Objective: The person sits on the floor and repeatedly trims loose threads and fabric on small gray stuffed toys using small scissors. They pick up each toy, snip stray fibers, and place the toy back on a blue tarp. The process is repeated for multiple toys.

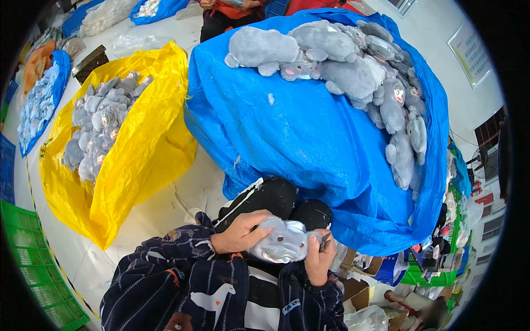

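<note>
In front of my lap I hold a grey plush animal head (282,243) with brown eyes, a white mouth patch and a pale blue band at the top. My left hand (240,234) is closed on its left side, the thumb lying along the plush. At its right edge my right hand (319,260) is closed, thumb raised against the fur. A small dark pointed tool (326,238), which looks like thread snips, sticks out between the right thumb and fingers. Its lower part is hidden in the palm.
Ahead, a large blue sack (287,132) holds several grey plush animals (353,71). A yellow sack (149,132) with smaller grey plush pieces (99,121) stands left. Green crates (38,265) line the left edge. Open cardboard boxes (356,292) sit at lower right. Another person (229,14) sits beyond.
</note>
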`<state>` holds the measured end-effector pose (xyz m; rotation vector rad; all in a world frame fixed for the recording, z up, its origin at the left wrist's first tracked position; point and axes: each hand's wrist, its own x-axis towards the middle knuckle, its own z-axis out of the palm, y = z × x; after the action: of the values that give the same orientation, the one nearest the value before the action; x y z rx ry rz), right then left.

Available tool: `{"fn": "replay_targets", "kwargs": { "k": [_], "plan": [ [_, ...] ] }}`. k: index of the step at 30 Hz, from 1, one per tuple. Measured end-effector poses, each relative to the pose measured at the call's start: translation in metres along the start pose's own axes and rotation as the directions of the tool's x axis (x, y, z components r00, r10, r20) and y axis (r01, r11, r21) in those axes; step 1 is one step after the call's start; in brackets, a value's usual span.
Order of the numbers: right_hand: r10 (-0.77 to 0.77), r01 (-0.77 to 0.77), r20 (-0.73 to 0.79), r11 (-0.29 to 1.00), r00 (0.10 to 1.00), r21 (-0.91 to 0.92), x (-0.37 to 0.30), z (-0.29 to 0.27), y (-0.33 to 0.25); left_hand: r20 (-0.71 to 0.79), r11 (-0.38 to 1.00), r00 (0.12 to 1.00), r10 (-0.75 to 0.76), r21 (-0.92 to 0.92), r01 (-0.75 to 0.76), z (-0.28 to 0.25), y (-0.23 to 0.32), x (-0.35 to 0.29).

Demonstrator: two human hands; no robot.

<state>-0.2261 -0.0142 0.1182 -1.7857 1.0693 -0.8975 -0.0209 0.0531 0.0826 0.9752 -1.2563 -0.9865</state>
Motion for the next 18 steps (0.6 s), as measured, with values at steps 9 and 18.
{"fn": "replay_targets", "kwargs": {
  "k": [9,18],
  "plan": [
    [0.287,-0.453,0.394,0.776,0.873,0.438,-0.001,0.019,0.033,0.278,0.689,0.855,-0.438,-0.507,0.518,0.009,-0.019,-0.002],
    [0.307,-0.198,-0.167,0.860,0.937,0.470,0.019,0.016,0.026,0.102,0.976,0.976,-0.194,-0.078,0.202,0.002,-0.037,-0.018]
  ]
}}
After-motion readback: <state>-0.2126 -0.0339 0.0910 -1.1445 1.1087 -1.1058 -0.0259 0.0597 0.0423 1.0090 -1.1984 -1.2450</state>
